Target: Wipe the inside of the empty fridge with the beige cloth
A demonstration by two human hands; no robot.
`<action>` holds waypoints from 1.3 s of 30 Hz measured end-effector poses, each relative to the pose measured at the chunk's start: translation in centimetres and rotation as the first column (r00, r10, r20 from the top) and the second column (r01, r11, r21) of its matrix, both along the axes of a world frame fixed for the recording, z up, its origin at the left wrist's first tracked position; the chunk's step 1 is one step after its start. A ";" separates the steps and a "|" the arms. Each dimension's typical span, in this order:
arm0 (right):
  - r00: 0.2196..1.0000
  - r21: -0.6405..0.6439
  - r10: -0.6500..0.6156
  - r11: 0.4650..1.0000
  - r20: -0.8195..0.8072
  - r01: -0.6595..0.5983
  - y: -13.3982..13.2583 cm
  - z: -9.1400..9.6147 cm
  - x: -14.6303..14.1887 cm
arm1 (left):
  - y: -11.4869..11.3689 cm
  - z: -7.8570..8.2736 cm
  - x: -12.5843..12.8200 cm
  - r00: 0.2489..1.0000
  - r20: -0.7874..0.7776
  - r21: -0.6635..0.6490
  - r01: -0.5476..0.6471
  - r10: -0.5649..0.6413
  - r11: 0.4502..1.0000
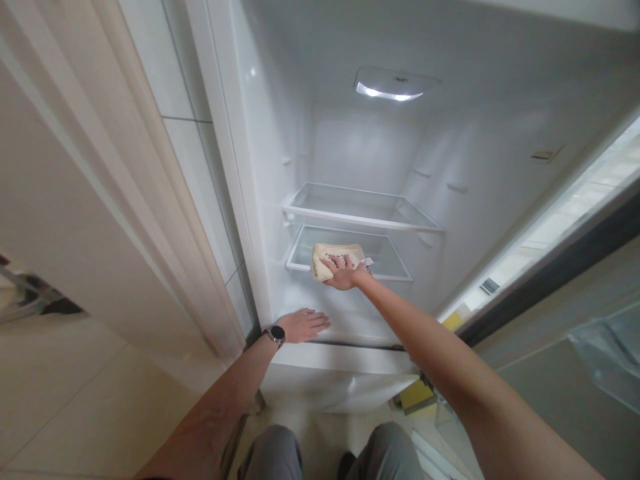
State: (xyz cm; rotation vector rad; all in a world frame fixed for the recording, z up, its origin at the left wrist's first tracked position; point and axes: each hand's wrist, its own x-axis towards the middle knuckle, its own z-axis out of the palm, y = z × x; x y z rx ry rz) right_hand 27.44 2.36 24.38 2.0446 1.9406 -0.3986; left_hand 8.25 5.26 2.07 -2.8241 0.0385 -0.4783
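Inside an open refrigerator (365, 133), my right hand (343, 273) has its fingers spread over a folded cream cloth (323, 252) with dark print and a small white tag. The cloth is held under the palm and fingers, by the front of the lower glass shelf (395, 257); whether it touches the glass I cannot tell. My left hand (303, 325), a dark-faced watch (275, 334) at its wrist, lies flat with fingers stretched out on the refrigerator's bottom near the front edge. It holds nothing.
An upper glass shelf (355, 205) sits above the cloth. A lit lamp (390, 85) is set in the ceiling. The open door (560, 360) stands at the right, with a yellow object (417, 397) low beside it. A pale door frame (125, 167) rises at the left.
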 end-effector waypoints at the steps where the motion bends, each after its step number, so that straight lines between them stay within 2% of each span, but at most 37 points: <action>1: 1.000 0.003 -0.001 1.000 0.002 0.001 0.0 0.0 0.0 | 0.0 0.0 0.0 1.000 -0.001 -0.004 0.001 -0.001 1.000; 21: 1.000 0.010 -0.002 1.000 -0.004 0.002 0.1 -0.2 0.1 | -0.2 0.5 -0.1 0.999 -0.034 -0.033 -0.007 0.006 0.999; 29: 1.000 0.012 -0.012 1.000 -0.008 0.012 0.1 -0.1 0.0 | 0.0 0.0 -0.1 0.999 -0.035 -0.044 -0.002 0.000 0.999; 35: 1.000 0.004 -0.012 1.000 0.000 0.012 -0.3 0.4 -0.3 | 0.0 0.1 -0.1 0.999 -0.043 -0.024 -0.010 0.009 1.000; 39: 1.000 0.019 -0.004 1.000 -0.002 0.004 -0.1 0.2 -0.2 | -0.1 0.2 0.0 0.999 -0.035 -0.007 -0.001 0.001 1.000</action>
